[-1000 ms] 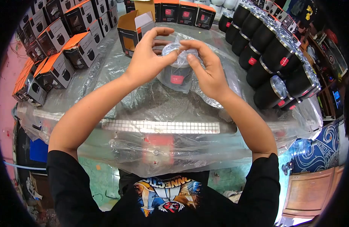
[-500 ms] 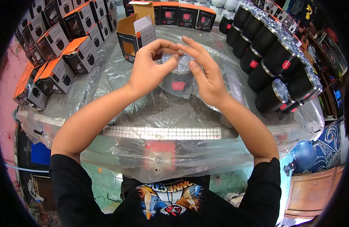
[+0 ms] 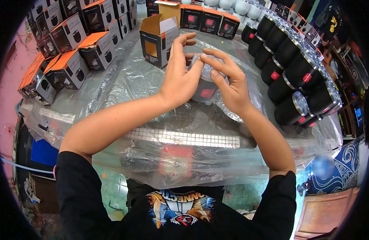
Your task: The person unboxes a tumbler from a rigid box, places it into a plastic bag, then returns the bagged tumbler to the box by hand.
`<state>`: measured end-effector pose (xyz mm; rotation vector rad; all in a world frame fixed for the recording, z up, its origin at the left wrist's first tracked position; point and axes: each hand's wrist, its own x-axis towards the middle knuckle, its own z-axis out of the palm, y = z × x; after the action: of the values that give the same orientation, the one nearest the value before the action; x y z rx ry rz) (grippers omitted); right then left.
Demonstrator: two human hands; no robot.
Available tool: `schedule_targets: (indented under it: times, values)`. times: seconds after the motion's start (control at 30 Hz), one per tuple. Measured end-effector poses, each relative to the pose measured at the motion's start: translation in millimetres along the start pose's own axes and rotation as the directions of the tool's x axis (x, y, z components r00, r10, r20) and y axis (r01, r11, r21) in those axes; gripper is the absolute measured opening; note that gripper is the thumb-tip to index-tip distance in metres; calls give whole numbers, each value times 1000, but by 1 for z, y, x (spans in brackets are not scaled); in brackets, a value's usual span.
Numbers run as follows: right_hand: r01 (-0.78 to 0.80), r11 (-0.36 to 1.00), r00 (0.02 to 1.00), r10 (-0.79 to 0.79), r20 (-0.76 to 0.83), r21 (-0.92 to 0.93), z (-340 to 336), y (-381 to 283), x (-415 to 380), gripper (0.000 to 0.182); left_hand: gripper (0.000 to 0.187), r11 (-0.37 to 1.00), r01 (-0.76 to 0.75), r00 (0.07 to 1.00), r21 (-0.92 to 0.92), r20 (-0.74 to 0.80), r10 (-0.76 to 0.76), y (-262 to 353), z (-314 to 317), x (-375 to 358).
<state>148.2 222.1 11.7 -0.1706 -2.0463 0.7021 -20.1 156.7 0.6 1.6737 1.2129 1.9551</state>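
Note:
A dark tumbler (image 3: 201, 97) with a pink-red label stands upright on the plastic-covered table, wrapped in a clear plastic bag (image 3: 197, 60) that covers its top. My left hand (image 3: 181, 76) lies along the tumbler's left side, fingers stretched upward and apart, thumb reaching over the bagged top. On the other side, my right hand (image 3: 232, 82) arches over the bag with its fingers and thumb apart, fingertips near my left thumb. Both hands frame the tumbler without closing round it. Just behind my left hand stands an open box (image 3: 158, 42) with raised flaps.
Stacked orange-and-black boxes (image 3: 98, 50) fill the left side, and more boxes (image 3: 210, 22) line the back. Rows of black tumblers (image 3: 282, 70) with clear lids stand along the right. A white-tiled strip (image 3: 184, 138) shows under the plastic near the front edge.
My view has shifted, so the table's contents appear further right. My left fingers have straightened and spread upward from a bent pose. My right hand stays arched by the bagged tumbler.

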Motion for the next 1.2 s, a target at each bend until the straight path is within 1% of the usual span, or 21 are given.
schedule_targets:
  times: [0.07, 0.13, 0.27, 0.3, 0.33, 0.4, 0.43, 0.47, 0.53, 0.57, 0.6, 0.67, 0.8, 0.9, 0.93, 0.97, 1.0, 1.07, 1.1, 1.17, 1.2]
  values:
    - [9, 1000, 1000, -8, 11, -17, -3, 3, 1, 32, 55, 999, 28, 1000, -41, 1, -28, 6, -3, -3]
    - [107, 976, 990, -87, 111, -190, -8, 9, 1, 33, 54, 991, -22, 1000, -130, -8, 21, 1, -10, -3]
    - [117, 969, 981, -79, 176, -216, -12, 9, 5, 33, 55, 990, -104, 995, -93, -4, 104, -8, -38, 17]
    - [119, 970, 979, -79, 188, -210, -12, 9, 6, 33, 57, 945, -254, 956, 205, -97, 278, -15, -53, 31]
    - [119, 972, 976, -77, 204, -203, -12, 8, 6, 33, 60, 799, -345, 877, 493, -135, 461, -25, -69, 44]
    - [111, 974, 978, -72, 195, -195, -11, 0, 5, 35, 69, 771, -239, 831, 591, -286, 477, -50, -96, 72]
    - [97, 977, 979, -60, 196, -188, -11, -3, 6, 38, 78, 804, -150, 847, 575, -345, 404, -61, -109, 85]
    - [106, 976, 978, -68, 198, -190, -12, -2, 7, 38, 78, 803, -154, 842, 576, -348, 411, -72, -122, 97]
    - [117, 974, 973, -73, 221, -192, -15, 5, 10, 44, 87, 939, 26, 970, 342, -237, 60, -94, -145, 119]
    - [130, 971, 970, -83, 227, -198, -16, 4, 11, 44, 94, 971, 154, 982, 181, -140, -129, -98, -150, 127]
    - [100, 979, 966, -52, 253, -180, -18, 3, 13, 44, 94, 974, 140, 982, 176, -147, -114, -102, -152, 130]
    - [85, 981, 959, -34, 280, -174, -21, 0, 16, 44, 94, 957, 266, 962, 118, 23, -271, -99, -149, 130]
    - [37, 992, 958, -1, 286, -121, -23, -2, 16, 44, 66, 895, 383, 922, -230, 160, -353, -100, -140, 130]
    - [-11, 995, 957, 39, 289, -99, -23, 3, 15, 46, 58, 889, 396, 918, -231, 113, -380, -93, -122, 128]
    - [-59, 997, 972, 70, 225, -58, -24, 12, 12, 45, 56, 886, 401, 916, -234, 73, -395, -96, -117, 127]
    - [-106, 994, 981, 107, 162, -14, -25, 20, 9, 45, 54, 929, 306, 950, -210, 11, -311, -95, -109, 125]
    - [-111, 994, 980, 111, 165, -11, -28, 27, 8, 45, 54, 927, 312, 948, -210, 9, -317, -95, -101, 122]
    - [-398, 815, 915, 387, 117, 421, -40, 37, 10, 46, 63, 981, 191, 961, -11, -200, -190, -83, -85, 110]
    - [-400, 817, 915, 386, 121, 416, -45, 36, 14, 46, 68, 975, 175, 962, 140, -235, -139, -79, -82, 104]
    - [-239, 627, 950, 309, 45, 742, -55, 18, 26, 47, 71, 948, 231, 954, 219, -242, -176, -66, -71, 89]
    - [-204, 639, 959, 284, 19, 742, -56, 5, 33, 49, 72, 936, 251, 951, 248, -245, -190, -54, -64, 79]
